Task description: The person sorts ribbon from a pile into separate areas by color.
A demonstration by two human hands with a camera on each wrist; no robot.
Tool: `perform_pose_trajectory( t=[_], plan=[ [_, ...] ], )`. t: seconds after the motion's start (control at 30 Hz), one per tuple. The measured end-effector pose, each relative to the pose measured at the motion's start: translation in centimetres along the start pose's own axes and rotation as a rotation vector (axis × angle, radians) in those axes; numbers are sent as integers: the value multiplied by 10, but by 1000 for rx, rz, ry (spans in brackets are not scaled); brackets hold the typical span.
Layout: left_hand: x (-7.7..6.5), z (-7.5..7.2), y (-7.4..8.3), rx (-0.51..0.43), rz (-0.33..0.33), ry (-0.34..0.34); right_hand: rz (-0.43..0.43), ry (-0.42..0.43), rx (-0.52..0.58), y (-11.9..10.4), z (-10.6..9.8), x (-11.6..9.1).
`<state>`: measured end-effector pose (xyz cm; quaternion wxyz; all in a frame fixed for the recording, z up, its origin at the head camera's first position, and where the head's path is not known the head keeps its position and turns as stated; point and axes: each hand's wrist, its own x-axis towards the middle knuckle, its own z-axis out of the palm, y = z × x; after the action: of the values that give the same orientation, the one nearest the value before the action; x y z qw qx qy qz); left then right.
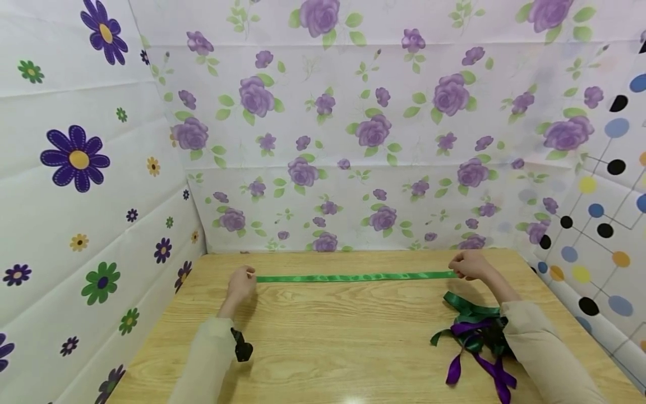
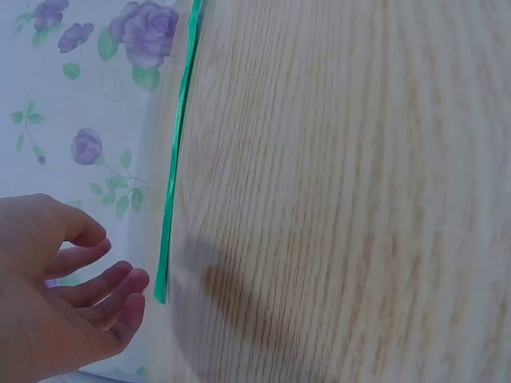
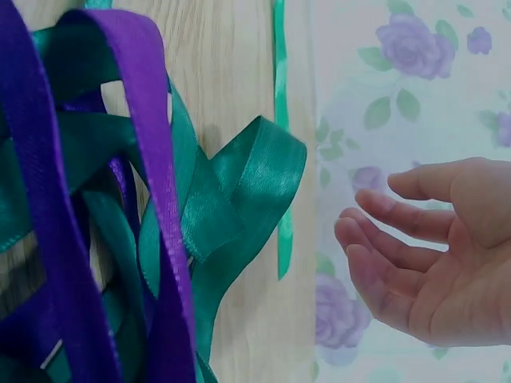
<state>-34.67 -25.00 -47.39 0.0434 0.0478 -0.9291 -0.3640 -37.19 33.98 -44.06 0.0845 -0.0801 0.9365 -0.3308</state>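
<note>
A light green ribbon lies stretched out straight across the far part of the wooden table. By its left end is my left hand; in the left wrist view that hand has loosely bent fingers, holds nothing, and the ribbon's cut end shows beside the fingertips. My right hand is over the ribbon's right end in the head view. Seen from the right wrist, this hand has relaxed, slightly curved fingers with nothing in them, apart from the ribbon end.
A loose pile of dark green ribbon and purple ribbon lies on the right of the table, partly under the right forearm. Floral cloth stands behind the far edge, with patterned sheets at both sides.
</note>
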Motion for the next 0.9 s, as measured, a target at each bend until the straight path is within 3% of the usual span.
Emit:
perform_pose_trajectory(
  t=[0.37, 0.63, 0.9],
  plan=[
    [-11, 5, 11, 12, 78, -24, -137, -53, -82, -9, 4, -14],
    [-14, 10, 24, 0, 169, -44, -170, -72, -96, -18, 6, -26],
    [-20, 14, 33, -28, 167, -61, -175, -59, -107, -24, 10, -36]
  ],
)
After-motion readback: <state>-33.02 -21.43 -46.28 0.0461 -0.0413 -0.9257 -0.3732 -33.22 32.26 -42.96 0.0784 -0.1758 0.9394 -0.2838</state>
